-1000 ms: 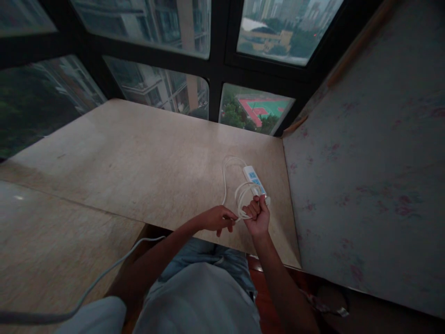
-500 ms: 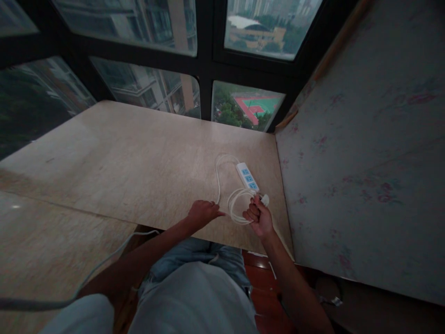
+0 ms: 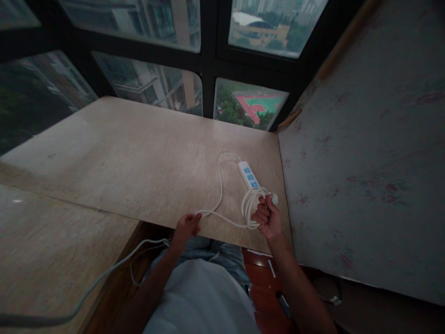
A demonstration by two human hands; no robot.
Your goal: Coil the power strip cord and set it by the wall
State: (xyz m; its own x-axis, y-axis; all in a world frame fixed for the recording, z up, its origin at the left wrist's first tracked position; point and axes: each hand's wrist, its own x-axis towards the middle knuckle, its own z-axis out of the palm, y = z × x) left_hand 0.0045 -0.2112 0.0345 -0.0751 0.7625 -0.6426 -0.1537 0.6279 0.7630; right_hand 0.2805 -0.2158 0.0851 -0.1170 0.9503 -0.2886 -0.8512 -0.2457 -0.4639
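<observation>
A white power strip (image 3: 249, 174) with blue socket faces lies on the wooden surface (image 3: 156, 157). Its white cord (image 3: 219, 178) loops from the strip's far end toward me. My left hand (image 3: 187, 226) pinches this cord near the surface's front edge. From there the cord runs right to a coil (image 3: 247, 208), which my right hand (image 3: 267, 217) grips in closed fingers, just below the strip's near end. The white plug (image 3: 274, 198) pokes out beside my right hand.
Dark-framed windows (image 3: 207, 93) rise behind the surface. A flower-patterned wall panel (image 3: 347, 176) stands on the right. At lower left, a pale cable (image 3: 114, 266) crosses in front of a dark gap. Below lies a reddish floor (image 3: 266, 297).
My left hand has moved left and toward me, pulling a length of cord out from the coil. My right hand has shifted slightly right with the coil, which looks narrower.
</observation>
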